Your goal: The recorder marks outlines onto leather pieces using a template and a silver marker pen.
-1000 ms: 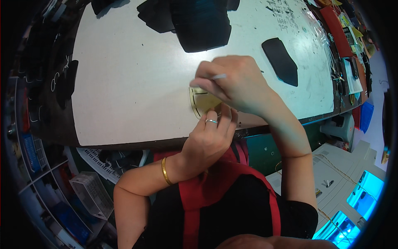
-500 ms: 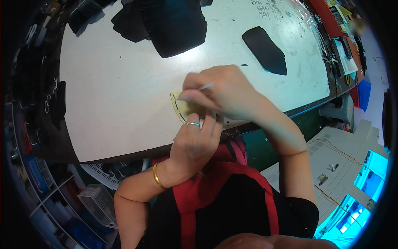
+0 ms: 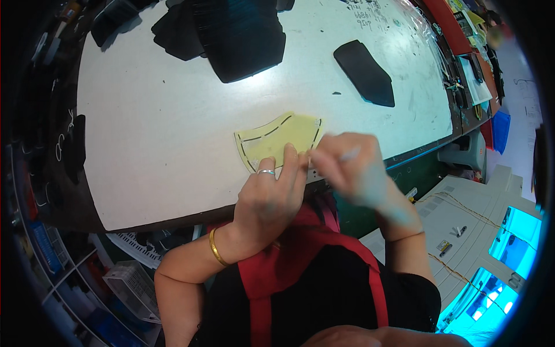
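A translucent yellow pattern template [image 3: 276, 136] with dark dashed slots along its edges lies flat near the table's front edge. On its lower side press the outstretched fingers of my left hand [image 3: 269, 194], which wears a ring and grips nothing. At the template's right edge is my right hand [image 3: 352, 168], blurred by motion, its fingers closed on a slim pale pen [image 3: 349, 155]. Most of the pen is hidden by the fingers, and its tip does not show clearly.
The white tabletop [image 3: 162, 144] carries a stack of black cut pieces [image 3: 245, 43] at the far side. A single black piece [image 3: 367, 72] lies to the right. Scissors [image 3: 60, 144] are at the left edge. Papers and tools line the right edge, near a grey stool [image 3: 465, 153].
My right hand has moved right and nearer to me, from above the template to its right edge, uncovering most of it. My left hand stays pressed on the template.
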Tool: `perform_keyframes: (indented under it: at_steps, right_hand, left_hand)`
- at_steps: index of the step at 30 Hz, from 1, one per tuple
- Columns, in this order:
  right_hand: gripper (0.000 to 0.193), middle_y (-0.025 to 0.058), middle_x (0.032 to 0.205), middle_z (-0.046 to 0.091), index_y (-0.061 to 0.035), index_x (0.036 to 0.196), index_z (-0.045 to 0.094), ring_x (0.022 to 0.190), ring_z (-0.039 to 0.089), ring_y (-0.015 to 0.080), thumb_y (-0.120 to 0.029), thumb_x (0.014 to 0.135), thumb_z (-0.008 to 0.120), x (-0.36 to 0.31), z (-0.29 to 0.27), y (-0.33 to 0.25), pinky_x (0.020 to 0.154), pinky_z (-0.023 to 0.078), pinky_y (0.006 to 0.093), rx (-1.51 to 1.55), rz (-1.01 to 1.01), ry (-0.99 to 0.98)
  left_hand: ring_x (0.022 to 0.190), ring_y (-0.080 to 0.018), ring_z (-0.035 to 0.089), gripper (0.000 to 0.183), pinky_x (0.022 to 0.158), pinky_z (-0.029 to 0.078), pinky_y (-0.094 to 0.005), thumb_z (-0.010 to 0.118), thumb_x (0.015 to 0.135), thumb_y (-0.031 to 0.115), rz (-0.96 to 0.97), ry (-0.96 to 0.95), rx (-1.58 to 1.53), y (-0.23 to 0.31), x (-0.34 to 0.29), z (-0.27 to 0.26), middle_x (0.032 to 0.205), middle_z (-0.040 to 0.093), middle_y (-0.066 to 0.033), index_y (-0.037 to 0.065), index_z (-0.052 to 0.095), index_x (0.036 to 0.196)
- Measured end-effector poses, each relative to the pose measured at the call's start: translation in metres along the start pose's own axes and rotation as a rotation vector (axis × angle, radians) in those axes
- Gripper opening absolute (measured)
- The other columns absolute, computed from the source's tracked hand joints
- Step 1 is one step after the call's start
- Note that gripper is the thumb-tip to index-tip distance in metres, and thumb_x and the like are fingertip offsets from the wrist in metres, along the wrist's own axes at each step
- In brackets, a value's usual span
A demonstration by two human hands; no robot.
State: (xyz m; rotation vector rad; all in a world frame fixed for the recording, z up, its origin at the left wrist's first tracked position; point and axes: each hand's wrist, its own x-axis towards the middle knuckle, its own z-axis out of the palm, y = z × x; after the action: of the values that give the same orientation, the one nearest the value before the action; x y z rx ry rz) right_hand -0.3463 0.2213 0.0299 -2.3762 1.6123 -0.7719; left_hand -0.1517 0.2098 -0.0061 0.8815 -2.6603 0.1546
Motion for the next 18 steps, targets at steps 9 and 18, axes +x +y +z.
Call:
perform_keyframes:
  at_steps: [9,18]
  right_hand:
    - [0.023,0.0132,0.094,0.070,-0.0070,0.104,0.070,0.086,0.069,0.0352,-0.028,0.099,0.061,0.031,0.013,0.033,0.077,0.055,0.0422,0.092,0.297,-0.175]
    - [0.019,0.0076,0.090,0.072,-0.0013,0.106,0.073,0.082,0.067,0.0146,-0.019,0.099,0.068,-0.007,-0.053,0.131,0.075,0.053,0.0288,0.052,0.524,0.330]
  left_hand:
    - [0.075,-0.0190,0.061,0.035,0.059,0.054,-0.0267,0.070,0.075,0.010,0.003,0.023,-0.120,-0.007,0.005,-0.004,0.113,0.073,-0.0075,0.007,0.074,0.109]
    - [0.097,-0.0339,0.064,0.042,0.085,0.055,-0.0427,0.075,0.075,0.003,-0.129,0.112,-0.141,-0.095,0.051,0.011,0.113,0.065,-0.0141,0.000,0.065,0.116]
